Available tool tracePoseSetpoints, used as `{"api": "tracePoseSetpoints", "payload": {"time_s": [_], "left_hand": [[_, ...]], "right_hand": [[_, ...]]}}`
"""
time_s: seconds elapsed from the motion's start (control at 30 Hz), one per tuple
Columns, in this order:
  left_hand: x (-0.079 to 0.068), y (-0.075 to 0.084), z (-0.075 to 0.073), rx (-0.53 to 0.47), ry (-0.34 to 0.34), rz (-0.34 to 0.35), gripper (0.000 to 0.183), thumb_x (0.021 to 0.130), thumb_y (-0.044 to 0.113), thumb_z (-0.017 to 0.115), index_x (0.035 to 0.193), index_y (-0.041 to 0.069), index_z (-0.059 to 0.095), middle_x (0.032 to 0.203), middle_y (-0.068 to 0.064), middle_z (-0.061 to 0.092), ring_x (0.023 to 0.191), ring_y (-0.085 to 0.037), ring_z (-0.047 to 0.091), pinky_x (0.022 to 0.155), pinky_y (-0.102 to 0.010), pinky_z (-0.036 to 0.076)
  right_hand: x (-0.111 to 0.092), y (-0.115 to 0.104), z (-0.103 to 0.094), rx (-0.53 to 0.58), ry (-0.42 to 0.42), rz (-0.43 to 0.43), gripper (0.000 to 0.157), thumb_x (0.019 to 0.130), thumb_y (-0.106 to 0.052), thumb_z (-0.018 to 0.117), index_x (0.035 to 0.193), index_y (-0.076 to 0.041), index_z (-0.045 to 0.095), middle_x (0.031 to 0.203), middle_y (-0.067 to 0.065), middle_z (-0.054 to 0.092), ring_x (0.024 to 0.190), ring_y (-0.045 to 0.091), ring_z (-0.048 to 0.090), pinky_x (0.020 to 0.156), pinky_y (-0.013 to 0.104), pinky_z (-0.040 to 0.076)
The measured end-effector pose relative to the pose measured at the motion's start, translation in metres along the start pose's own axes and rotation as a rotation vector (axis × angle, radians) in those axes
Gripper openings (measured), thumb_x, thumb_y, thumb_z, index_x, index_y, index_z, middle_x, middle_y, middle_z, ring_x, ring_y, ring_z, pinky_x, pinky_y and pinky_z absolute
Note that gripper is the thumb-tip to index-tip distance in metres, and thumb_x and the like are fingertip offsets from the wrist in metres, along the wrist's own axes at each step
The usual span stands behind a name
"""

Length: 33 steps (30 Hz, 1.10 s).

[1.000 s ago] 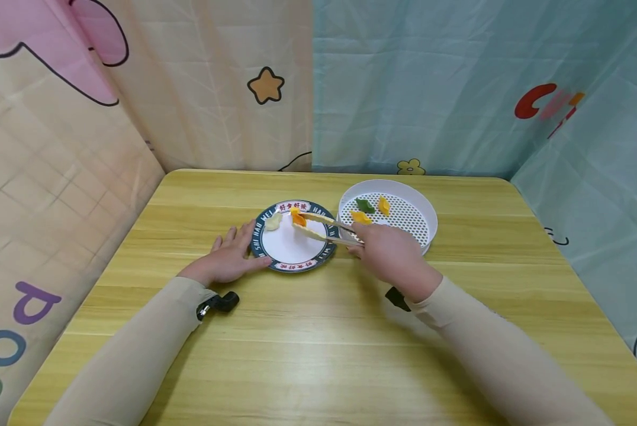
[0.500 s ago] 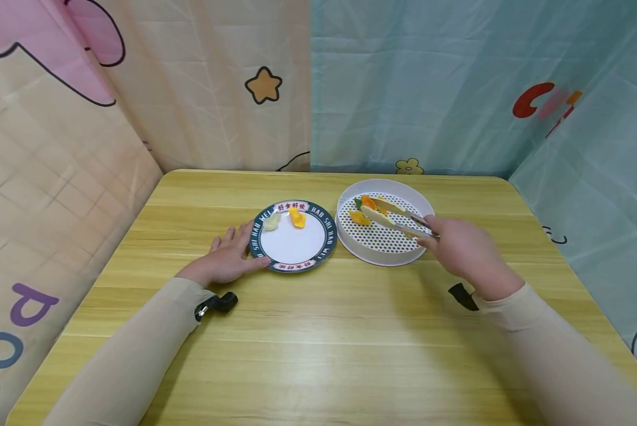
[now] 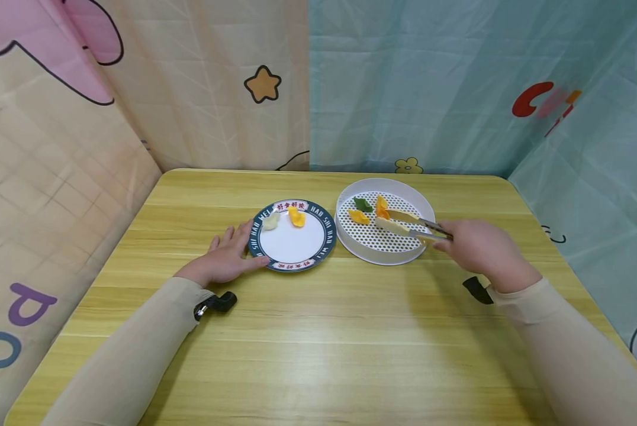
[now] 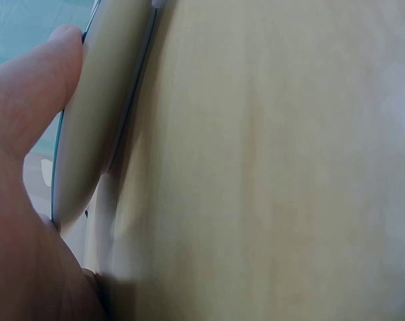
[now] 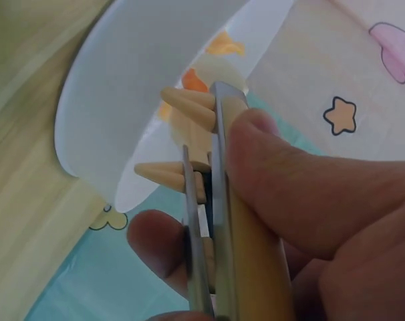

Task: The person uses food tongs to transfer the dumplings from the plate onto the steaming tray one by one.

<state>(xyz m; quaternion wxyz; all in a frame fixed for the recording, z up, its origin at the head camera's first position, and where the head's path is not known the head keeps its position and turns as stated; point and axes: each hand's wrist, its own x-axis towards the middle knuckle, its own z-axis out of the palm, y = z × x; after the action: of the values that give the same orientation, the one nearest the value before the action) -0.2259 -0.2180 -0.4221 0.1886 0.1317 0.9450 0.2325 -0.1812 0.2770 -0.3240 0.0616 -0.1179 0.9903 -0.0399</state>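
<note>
My right hand [image 3: 481, 251] grips wooden-tipped metal tongs [image 3: 406, 228] over a white round basket [image 3: 388, 257] with a perforated floor. The tongs' tips stand apart. Right at them lies an orange piece [image 3: 382, 214], shaped like a small dumpling, beside a yellow piece [image 3: 381, 202]. A second yellow piece [image 3: 359, 217] and a green piece [image 3: 363, 205] lie to its left. My left hand [image 3: 225, 257] touches the left rim of a blue-rimmed plate [image 3: 297, 242], fingers spread, thumb on the rim. A whitish piece [image 3: 270, 221] and another yellow piece [image 3: 296, 216] sit on the plate.
Plate and basket stand close side by side on the wooden table [image 3: 318, 337]. Patterned curtains [image 3: 206, 118] hang behind the table and along both sides. A dark camera mount [image 3: 217, 303] sits at the left wrist.
My right hand has moved right with the tongs, from plate to basket. The orange piece has passed from the plate into the basket, and the tongs have parted from it. The left hand stays still.
</note>
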Motion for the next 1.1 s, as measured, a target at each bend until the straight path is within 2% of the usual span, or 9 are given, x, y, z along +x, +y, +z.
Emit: {"api": "tracePoseSetpoints", "payload": {"time_s": [0.3,0.7,0.87,1.0,1.1], "left_hand": [[-0.002,0.002,0.0,-0.001,0.002,-0.003,0.116,0.095,0.08,0.051,0.169,0.019,-0.015,0.178,-0.016,-0.008,0.16,-0.051,-0.016,0.125,-0.071,-0.014],[-0.003,0.003,-0.001,-0.004,-0.002,-0.012,0.116,0.095,0.08,0.051,0.169,0.019,-0.016,0.178,-0.017,-0.009,0.161,-0.05,-0.015,0.125,-0.07,-0.013],[-0.003,0.003,0.0,-0.004,-0.002,-0.008,0.116,0.095,0.08,0.051,0.169,0.019,-0.015,0.178,-0.017,-0.008,0.161,-0.05,-0.015,0.125,-0.071,-0.013],[-0.002,0.003,-0.001,-0.001,0.001,0.0,0.116,0.094,0.081,0.05,0.169,0.02,-0.015,0.178,-0.017,-0.008,0.161,-0.05,-0.015,0.125,-0.071,-0.013],[-0.002,0.003,-0.001,0.003,0.002,-0.001,0.116,0.094,0.082,0.049,0.169,0.02,-0.015,0.178,-0.018,-0.008,0.161,-0.05,-0.015,0.125,-0.07,-0.013]], "right_hand": [[0.012,-0.001,-0.011,-0.014,-0.081,-0.017,0.023,0.103,-0.033,0.069,0.093,-0.013,0.062,0.073,0.003,0.055,0.071,0.022,0.053,0.063,0.037,0.043],[0.016,-0.004,-0.017,-0.021,-0.129,-0.003,0.028,0.102,-0.033,0.07,0.111,-0.007,0.068,0.083,0.007,0.063,0.076,0.025,0.056,0.068,0.041,0.048],[0.012,-0.007,-0.02,-0.013,-0.122,0.032,0.043,0.101,-0.036,0.07,0.129,-0.002,0.066,0.095,0.011,0.069,0.082,0.027,0.059,0.071,0.042,0.05],[0.006,-0.013,-0.027,0.005,-0.086,0.044,0.042,0.103,-0.041,0.067,0.126,-0.005,0.064,0.084,0.008,0.064,0.076,0.026,0.057,0.066,0.04,0.046],[0.005,-0.025,-0.03,0.015,-0.053,0.025,0.042,0.104,-0.044,0.065,0.127,-0.009,0.063,0.079,0.006,0.062,0.074,0.026,0.057,0.065,0.041,0.046]]}}
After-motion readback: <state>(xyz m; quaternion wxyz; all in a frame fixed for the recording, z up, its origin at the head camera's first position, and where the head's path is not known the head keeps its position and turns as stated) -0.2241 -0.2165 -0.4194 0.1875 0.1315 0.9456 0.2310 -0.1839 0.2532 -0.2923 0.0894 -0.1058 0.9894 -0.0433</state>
